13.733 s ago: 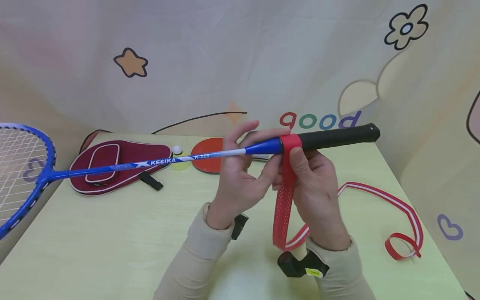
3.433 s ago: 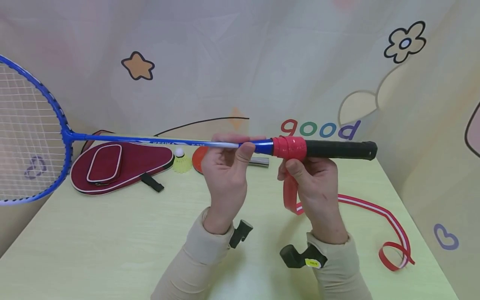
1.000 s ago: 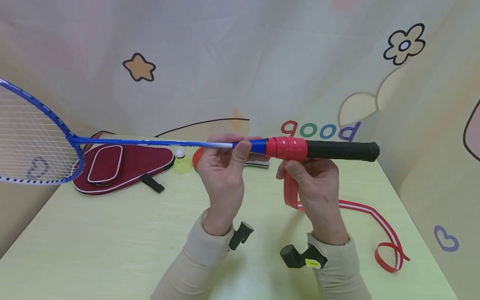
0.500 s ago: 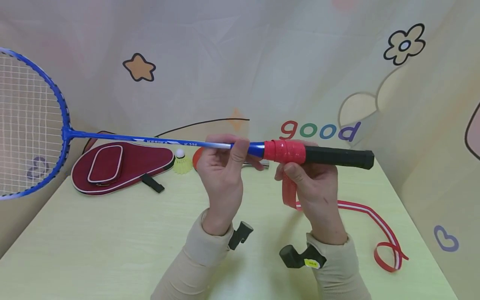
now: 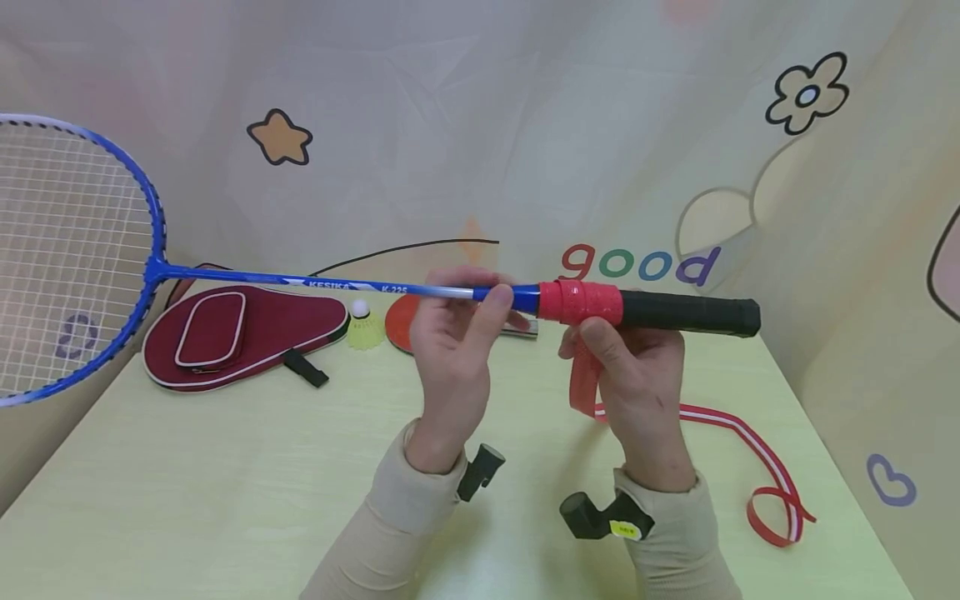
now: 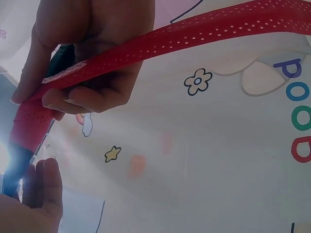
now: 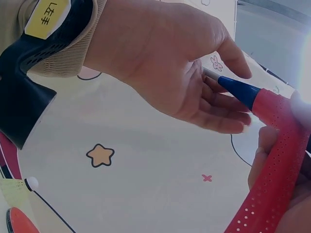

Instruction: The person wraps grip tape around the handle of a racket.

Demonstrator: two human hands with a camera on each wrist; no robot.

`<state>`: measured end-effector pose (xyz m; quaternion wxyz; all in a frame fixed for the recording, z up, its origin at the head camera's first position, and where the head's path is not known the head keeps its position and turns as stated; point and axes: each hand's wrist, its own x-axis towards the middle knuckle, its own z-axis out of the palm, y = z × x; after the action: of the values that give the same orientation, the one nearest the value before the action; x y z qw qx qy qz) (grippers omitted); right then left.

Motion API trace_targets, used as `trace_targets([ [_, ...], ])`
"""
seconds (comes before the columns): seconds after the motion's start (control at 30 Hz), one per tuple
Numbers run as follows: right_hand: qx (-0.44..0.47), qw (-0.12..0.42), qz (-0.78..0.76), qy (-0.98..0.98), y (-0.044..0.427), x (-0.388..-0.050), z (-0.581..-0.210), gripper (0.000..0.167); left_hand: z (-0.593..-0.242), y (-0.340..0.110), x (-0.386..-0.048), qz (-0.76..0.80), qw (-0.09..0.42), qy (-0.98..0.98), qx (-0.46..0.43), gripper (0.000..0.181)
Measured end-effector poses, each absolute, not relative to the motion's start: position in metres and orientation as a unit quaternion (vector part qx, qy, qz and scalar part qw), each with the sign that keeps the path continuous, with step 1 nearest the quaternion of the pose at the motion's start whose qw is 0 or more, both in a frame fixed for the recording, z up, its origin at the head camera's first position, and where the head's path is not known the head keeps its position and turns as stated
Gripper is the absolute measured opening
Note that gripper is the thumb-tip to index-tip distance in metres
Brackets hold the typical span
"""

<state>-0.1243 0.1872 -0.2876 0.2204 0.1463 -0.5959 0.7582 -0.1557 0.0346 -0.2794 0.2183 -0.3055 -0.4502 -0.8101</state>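
The person holds a badminton racket (image 5: 300,281) in the air above the bench (image 5: 247,475), almost level, with its strings toward the left side and cut by the edge of the head view. The left hand (image 5: 453,342) has its grip closed on the blue cone (image 5: 525,298) of the racket, the thumb in front and the other fingers behind. The right hand (image 5: 641,367) has its grip closed on the red tape (image 5: 581,302), which it pinches just below the handle (image 5: 690,313).

The tape goes around the handle in overlapping turns, beginning next to the blue cone; the rest of the handle, to its right end, is bare and black. From the right hand the tape hangs down in a short fold (the wrist views show many small holes in it). The loose part lies on the bench at the right, with a pale stripe along it, and makes a small loop near its end.

Behind, at the left, lie a dark red bag (image 5: 288,317), a yellow shuttlecock (image 5: 364,328) just beside it, and a red paddle (image 5: 401,323), partly hidden by the left hand.
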Motion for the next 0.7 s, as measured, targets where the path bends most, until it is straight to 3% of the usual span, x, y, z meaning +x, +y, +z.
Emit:
trace_targets([
  [0.27, 0.125, 0.201, 0.763, -0.602, 0.1873, -0.1238, -0.2862, 0.024, -0.2757, 0.0356, -0.1571, -0.809, 0.202, -0.420, -0.358, 0.024],
  [0.7, 0.111, 0.201, 0.703, -0.673, 0.1876, -0.1217, -0.2836, 0.020, -0.2764, 0.0334, -0.1556, -0.805, 0.249, -0.446, -0.301, 0.036],
])
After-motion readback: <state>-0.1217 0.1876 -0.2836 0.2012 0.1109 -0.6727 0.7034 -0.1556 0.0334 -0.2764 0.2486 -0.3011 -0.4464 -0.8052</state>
